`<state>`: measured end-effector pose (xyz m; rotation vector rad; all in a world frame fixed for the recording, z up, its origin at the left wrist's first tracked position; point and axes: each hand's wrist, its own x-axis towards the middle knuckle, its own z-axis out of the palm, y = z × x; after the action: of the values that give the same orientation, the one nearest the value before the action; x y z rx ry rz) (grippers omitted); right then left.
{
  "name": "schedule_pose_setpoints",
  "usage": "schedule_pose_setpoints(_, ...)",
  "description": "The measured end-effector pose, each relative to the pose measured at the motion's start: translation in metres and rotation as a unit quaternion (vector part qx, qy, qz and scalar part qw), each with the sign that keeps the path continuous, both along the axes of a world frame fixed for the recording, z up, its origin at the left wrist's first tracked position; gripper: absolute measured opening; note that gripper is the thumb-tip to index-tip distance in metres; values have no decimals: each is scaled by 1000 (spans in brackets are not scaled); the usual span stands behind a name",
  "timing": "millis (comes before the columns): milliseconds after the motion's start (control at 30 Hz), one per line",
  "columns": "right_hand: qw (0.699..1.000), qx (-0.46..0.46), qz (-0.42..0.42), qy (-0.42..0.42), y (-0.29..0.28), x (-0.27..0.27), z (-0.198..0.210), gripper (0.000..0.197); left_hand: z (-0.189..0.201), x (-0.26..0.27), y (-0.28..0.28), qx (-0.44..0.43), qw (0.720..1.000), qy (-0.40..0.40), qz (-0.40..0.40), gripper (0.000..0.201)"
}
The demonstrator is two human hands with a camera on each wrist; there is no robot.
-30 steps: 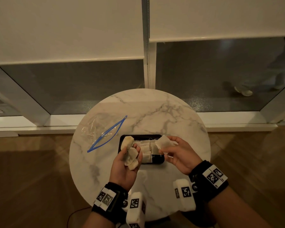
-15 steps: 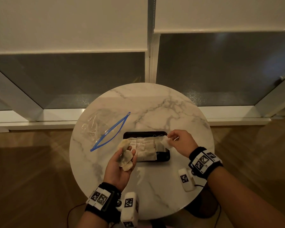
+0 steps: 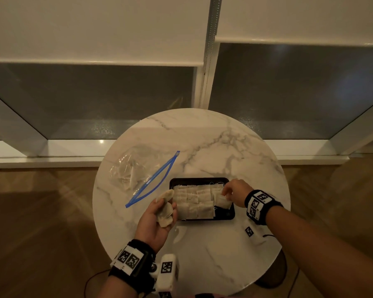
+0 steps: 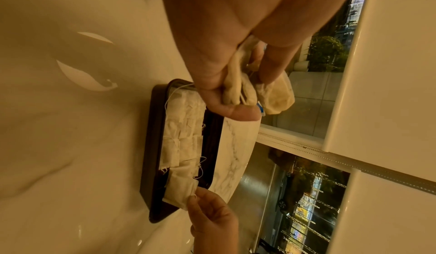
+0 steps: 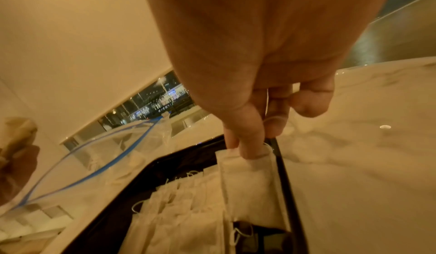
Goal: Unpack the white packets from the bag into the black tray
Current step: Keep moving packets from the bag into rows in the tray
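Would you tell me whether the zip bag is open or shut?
Open: the zip bag's blue seal strips bow apart in the head view.

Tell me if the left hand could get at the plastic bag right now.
Probably not to grip it: the left hand is already full of packets. The path to the bag looks free, with bare table between them.

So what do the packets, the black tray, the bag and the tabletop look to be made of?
Packets: thin, matte, fibrous paper or cloth, with crimped edges and white strings; likely tea-bag paper.
Black tray: smooth and dark with a raised rim, probably plastic.
Bag: clear, crinkled plastic film with a blue zip strip.
Tabletop: glossy white with grey veins, marble or a marble-look surface.
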<state>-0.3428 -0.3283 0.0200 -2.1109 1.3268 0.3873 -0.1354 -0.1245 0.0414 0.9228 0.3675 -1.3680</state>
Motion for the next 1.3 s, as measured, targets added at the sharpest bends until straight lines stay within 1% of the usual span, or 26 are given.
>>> schedule_pose_setpoints(133,998,11,31,45,-7,13,-8,23,-1,9,-3,13,1000,0,-9,37)
schedule_pose_setpoints(267,995,0,55,80,-13,23,-17,23,-4,16,-3,17,1000,-11,-12,36)
schedule_pose_setpoints(433,991,-22,62,118,-16,28,-24,24,-4,21,-3,25,999,-18,-21,28)
schedule_pose_setpoints(567,990,-41,56,126,-14,31,-27,23,-6,25,-3,34,998,-37,-28,22)
schedule_pose_setpoints(833,984,-82,59,145,-6,30,-28,24,-6,32,-4,32,997,-54,-45,27)
schedule_pose_setpoints(1033,984,-85,62,146,-4,32,-22,27,-1,33,-9,31,997,-53,-49,30)
schedule_pose_setpoints(1133,987,-79,52,128,-6,31,-20,26,3,31,-10,20,998,-39,-45,29)
schedule_pose_setpoints(1233,991,-81,24,103,-8,29,-13,28,4,29,-13,-6,999,-26,-46,33)
schedule_pose_setpoints(1300,992,-104,-14,66,-7,29,-5,26,7,29,-13,-29,998,-15,-53,35)
